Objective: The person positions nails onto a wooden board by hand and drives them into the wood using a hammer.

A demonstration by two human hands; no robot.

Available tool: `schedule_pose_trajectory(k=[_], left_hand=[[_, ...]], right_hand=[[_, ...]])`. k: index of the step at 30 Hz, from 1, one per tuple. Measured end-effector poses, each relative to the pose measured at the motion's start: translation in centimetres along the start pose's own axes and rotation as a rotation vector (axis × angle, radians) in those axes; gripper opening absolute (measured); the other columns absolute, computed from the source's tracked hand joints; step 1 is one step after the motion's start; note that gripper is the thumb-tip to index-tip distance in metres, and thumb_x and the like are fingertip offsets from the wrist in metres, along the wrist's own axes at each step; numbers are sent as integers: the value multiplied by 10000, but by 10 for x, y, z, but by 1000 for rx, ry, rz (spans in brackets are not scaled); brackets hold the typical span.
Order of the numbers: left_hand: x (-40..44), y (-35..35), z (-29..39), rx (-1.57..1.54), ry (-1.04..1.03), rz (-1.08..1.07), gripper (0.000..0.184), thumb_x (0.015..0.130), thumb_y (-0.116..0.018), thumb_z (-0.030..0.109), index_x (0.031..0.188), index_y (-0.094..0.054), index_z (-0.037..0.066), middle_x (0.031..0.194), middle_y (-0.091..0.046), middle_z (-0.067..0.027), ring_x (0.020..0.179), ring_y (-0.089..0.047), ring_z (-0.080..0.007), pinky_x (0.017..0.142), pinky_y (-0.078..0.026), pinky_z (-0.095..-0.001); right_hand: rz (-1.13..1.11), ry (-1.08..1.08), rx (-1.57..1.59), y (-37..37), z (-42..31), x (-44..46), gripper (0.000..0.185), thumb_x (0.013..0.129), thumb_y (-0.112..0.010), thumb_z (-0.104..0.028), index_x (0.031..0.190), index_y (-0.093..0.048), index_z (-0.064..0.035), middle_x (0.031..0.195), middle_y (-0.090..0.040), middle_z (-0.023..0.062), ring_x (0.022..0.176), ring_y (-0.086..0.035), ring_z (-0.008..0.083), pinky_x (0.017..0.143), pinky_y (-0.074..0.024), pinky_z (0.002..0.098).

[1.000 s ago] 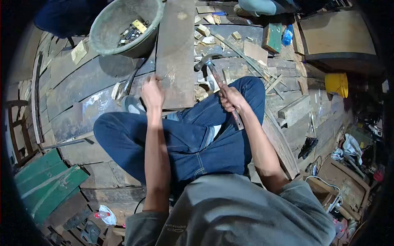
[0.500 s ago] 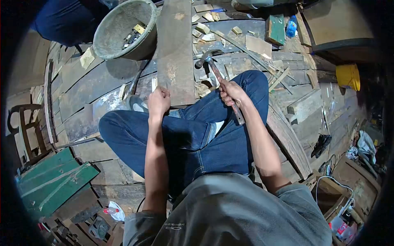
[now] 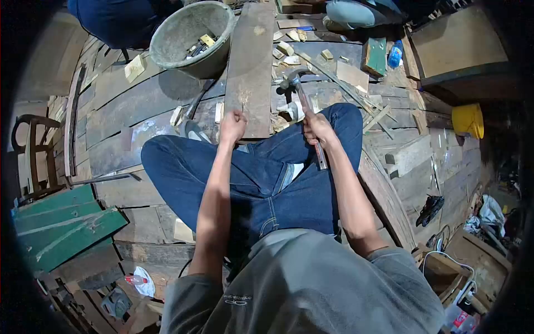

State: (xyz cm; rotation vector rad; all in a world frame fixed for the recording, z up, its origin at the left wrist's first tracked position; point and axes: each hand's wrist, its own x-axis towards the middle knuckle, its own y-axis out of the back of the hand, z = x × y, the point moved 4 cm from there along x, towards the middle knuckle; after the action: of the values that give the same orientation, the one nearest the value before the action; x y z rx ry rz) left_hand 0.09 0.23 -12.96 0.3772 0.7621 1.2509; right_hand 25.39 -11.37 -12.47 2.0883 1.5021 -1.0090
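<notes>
My right hand is wrapped round the handle of a claw hammer. The hammer's head points away from me, raised beside the right edge of a long wooden board. My left hand is closed, fingertips pressed together over the near end of that board, at its left side. Whatever lies between those fingers is too small to make out. The board runs straight away from me, its near end close to my crossed legs.
A grey bucket with small pieces inside stands left of the board. Wood offcuts and thin strips litter the right side. Green planks lie at lower left, a yellow container at far right. Another person's leg shows at the top.
My left hand has shifted slightly forward and right along the board's near end. The hammer stays in my right hand, its handle a little more upright. The whole view has shifted slightly.
</notes>
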Motion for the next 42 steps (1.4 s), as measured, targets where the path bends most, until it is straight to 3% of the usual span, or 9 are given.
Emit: schedule_pose_trajectory(k=[6,9,14,17,21,28,35,40,42], left_hand=[[10,-14,-19,-282,103,-106,299,914,-626,262,1013,-699,-10,831,-701,-84,725,-622,-176,660,-476,-318],[-6,1,7,-465,192,-197,292,913,-624,242,1011,-701,-22,786,-674,-58,635,-558,-148,561,-429,-298],[8,-15,-9,-818,400,-338,167,945,-562,172,852,-674,90,701,-576,39,548,-392,-32,427,-255,-223],[12,-26,-19,-1090,457,-307,154,923,-576,164,966,-687,66,834,-662,2,572,-407,-50,417,-250,-212],[24,-38,-32,-1265,497,-377,187,971,-477,153,997,-643,73,876,-687,-26,507,-371,-64,398,-236,-213],[30,-40,-30,-1386,620,-392,160,963,-537,243,959,-658,138,784,-653,44,490,-390,-68,415,-280,-240],[28,-34,-21,-1395,645,-361,175,954,-573,240,903,-686,116,780,-672,8,568,-527,-122,463,-385,-226],[28,-28,-11,-1525,583,-374,179,955,-550,159,952,-661,19,878,-694,-81,767,-672,-203,729,-578,-298],[36,-37,-20,-1507,597,-397,178,956,-552,164,964,-657,20,897,-693,-78,777,-673,-207,709,-575,-306]], right_hand=[[157,214,-240,-18,-18,-46,483,1017,-472,-449,684,-414,-103,504,-344,-33,349,-313,86,316,-239,280],[250,322,-551,-27,-34,-74,559,1010,-474,-460,794,-540,52,532,-490,124,434,-512,215,429,-410,406],[280,537,-736,-54,-56,-116,529,999,-530,-401,796,-571,86,582,-506,210,509,-467,253,526,-407,422],[258,601,-790,-66,-54,-134,480,995,-555,-360,807,-574,81,559,-489,202,487,-448,234,509,-403,413],[263,638,-814,-74,-34,-145,387,989,-565,-292,833,-574,61,570,-501,270,460,-551,375,460,-403,412],[187,606,-821,-82,-16,-135,363,992,-563,-278,845,-566,54,537,-508,257,457,-595,338,458,-420,418],[172,567,-901,-82,-13,-129,399,1001,-537,-313,849,-563,55,568,-526,277,571,-606,450,500,-436,459],[176,520,-915,-84,-6,-118,401,998,-538,-324,868,-572,54,608,-545,296,637,-612,475,529,-447,480],[173,511,-914,-83,-7,-115,402,997,-537,-324,878,-578,58,629,-556,306,664,-615,481,544,-453,492]])
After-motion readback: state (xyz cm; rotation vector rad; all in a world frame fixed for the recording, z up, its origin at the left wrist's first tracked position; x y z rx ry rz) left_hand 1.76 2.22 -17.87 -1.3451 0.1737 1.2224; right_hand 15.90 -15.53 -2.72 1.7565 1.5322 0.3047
